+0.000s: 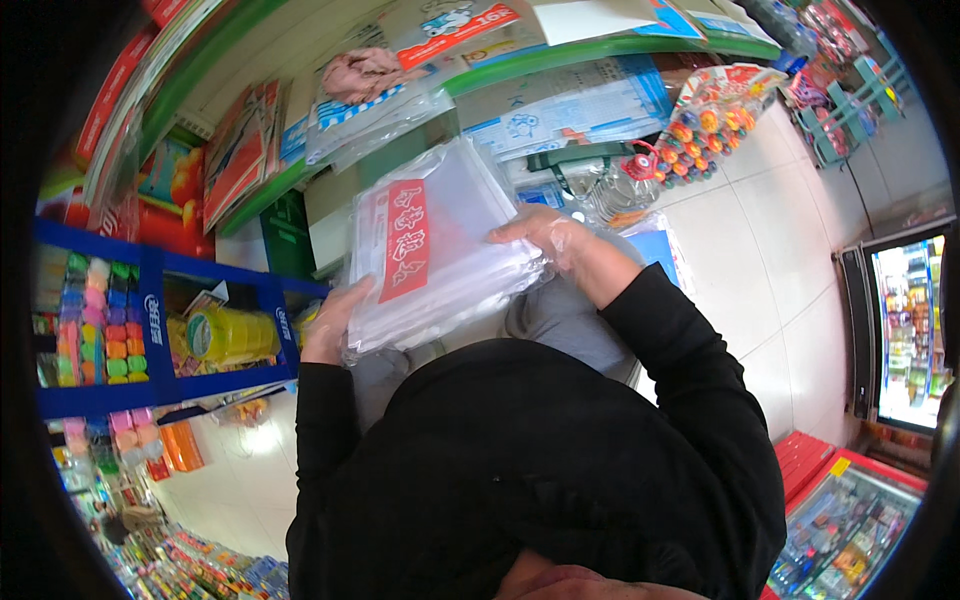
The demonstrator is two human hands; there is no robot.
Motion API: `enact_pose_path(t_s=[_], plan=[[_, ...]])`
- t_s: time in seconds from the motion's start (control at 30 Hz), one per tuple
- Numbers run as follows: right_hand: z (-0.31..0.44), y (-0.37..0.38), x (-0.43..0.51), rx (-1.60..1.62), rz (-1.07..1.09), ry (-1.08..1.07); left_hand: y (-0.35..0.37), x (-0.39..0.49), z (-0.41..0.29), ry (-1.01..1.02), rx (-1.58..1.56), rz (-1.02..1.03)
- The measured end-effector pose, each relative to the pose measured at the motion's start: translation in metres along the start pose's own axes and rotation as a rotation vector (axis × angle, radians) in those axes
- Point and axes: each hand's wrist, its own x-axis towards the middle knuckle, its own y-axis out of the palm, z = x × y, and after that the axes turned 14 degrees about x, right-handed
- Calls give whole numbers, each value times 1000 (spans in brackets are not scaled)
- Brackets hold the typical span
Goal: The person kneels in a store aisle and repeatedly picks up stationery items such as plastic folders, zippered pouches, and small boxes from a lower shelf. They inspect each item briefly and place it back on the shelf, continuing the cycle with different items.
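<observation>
Between my two hands is a thick stack of clear plastic sleeves point(457, 217), with a red printed label bearing white writing on its top face. My left hand point(336, 319), in a thin clear glove, grips the stack's near left edge. On the right edge, my right hand point(546, 238) holds on with its thumb on top; it also wears a clear glove. The fingers under the stack are hidden. My lap in grey trousers point(555, 322) lies just below it. Beyond the stack, a crumpled pink cloth point(367, 75) rests on plastic-wrapped packets point(382, 124) on the green-edged shelf point(525, 64).
A blue rack point(161, 322) with colourful tubs stands close on my left. To the right, netted orange and green balls point(701, 142) lie near the tiled floor point(757, 262). A lit glass-door cooler point(911, 330) and a red-rimmed glass-topped case point(847, 517) stand farther right.
</observation>
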Motion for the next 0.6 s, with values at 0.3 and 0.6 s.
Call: enact_pose_path(t_s=[0.3,0.6], plan=[[53,-56,-22,-100,-215,-306,72,69,-41,92,-129,149],[108,-182,8,-151,-314,-459,117,196,-57,203,-384,445]])
